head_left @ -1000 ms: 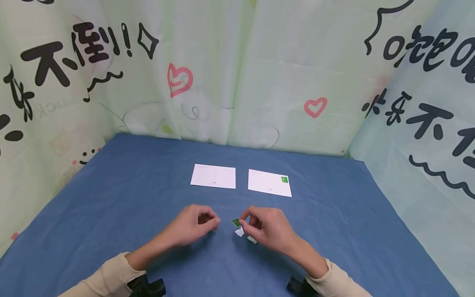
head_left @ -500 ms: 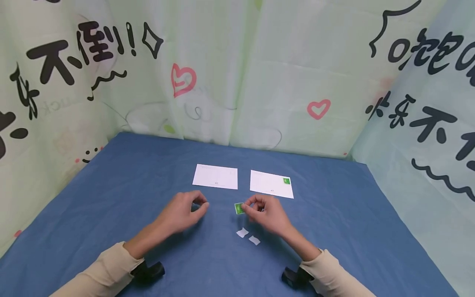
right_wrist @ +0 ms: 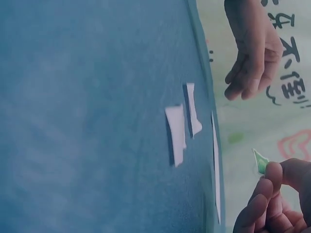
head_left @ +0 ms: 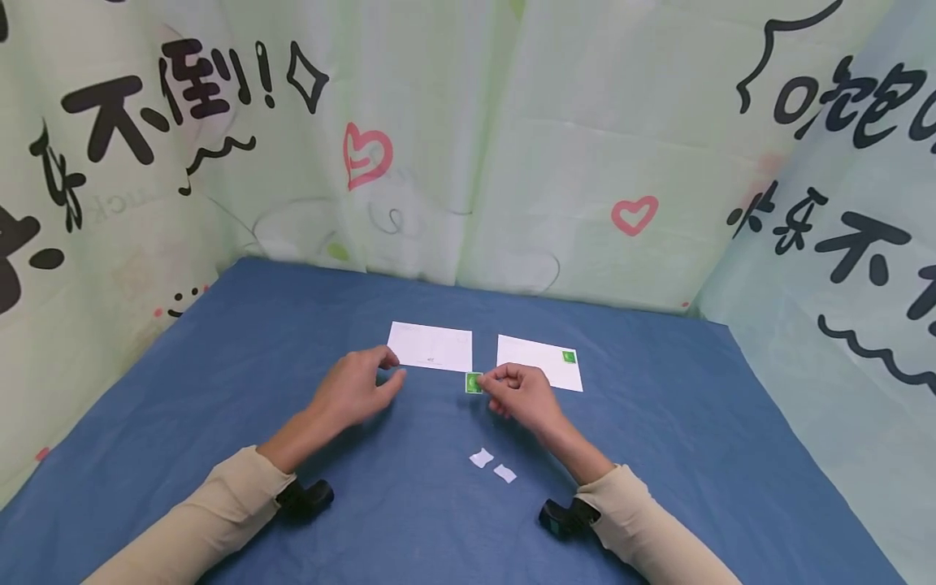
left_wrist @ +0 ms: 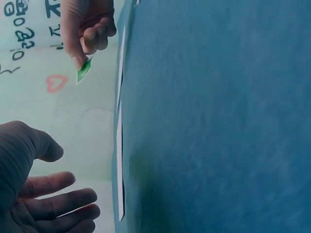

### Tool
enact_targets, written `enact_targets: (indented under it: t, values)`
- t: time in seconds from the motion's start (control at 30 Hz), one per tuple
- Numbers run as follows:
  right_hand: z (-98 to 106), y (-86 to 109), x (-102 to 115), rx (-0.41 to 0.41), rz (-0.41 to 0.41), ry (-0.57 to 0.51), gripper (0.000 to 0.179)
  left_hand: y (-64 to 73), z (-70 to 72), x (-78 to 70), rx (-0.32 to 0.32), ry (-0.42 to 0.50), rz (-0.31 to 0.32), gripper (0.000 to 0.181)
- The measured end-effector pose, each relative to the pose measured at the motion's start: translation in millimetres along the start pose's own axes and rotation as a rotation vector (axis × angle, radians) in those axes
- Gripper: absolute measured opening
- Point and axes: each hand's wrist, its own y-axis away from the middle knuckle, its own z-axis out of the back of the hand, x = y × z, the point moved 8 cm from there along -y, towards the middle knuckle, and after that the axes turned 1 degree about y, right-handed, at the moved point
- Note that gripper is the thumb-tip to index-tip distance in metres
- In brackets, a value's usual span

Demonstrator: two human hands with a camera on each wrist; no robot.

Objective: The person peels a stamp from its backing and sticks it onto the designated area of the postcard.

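Note:
My right hand [head_left: 522, 396] pinches a small green stamp [head_left: 474, 383] with a white border between thumb and forefinger. In the right wrist view the stamp [right_wrist: 261, 162] juts out beyond the fingertips, held above the table. My left hand [head_left: 357, 386] hovers near the lower left corner of a white envelope-like card [head_left: 430, 346]; its fingers are loosely bent and hold nothing, as the left wrist view shows too. Just behind the right hand lies a second white card [head_left: 534, 357], with a green stamp [head_left: 569, 357] at its upper right corner.
Two small white paper scraps [head_left: 481, 458] lie on the blue tablecloth [head_left: 409, 504] nearer to me, between the forearms. A pale curtain [head_left: 439, 162] with black writing and pink hearts hangs around the table's back and sides. Each wrist carries a black camera [head_left: 563, 517].
Both hands have moved forward toward the cards. The right hand has carried the stamp away from the paper scraps, which stay on the cloth. The head view has shifted slightly.

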Motion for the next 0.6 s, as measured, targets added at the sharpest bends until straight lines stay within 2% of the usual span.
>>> enact_targets:
  t: [0.27, 0.5, 0.6]
  values:
    - [3.0, -18.3, -6.0, -0.057, -0.056, -0.014, 0.021, -13.4, -0.1, 8.8, -0.009, -0.068, 0.044, 0.027]
    - [5.1, -37.0, -7.2, -0.077, -0.087, -0.022, 0.021, -29.1, -2.1, 13.1, 0.012, -0.115, 0.062, 0.029]
    - [6.0, -44.1, -7.3, -0.086, -0.104, 0.008, 0.022, -34.1, -2.9, 14.2, 0.023, -0.120, 0.068, 0.030]
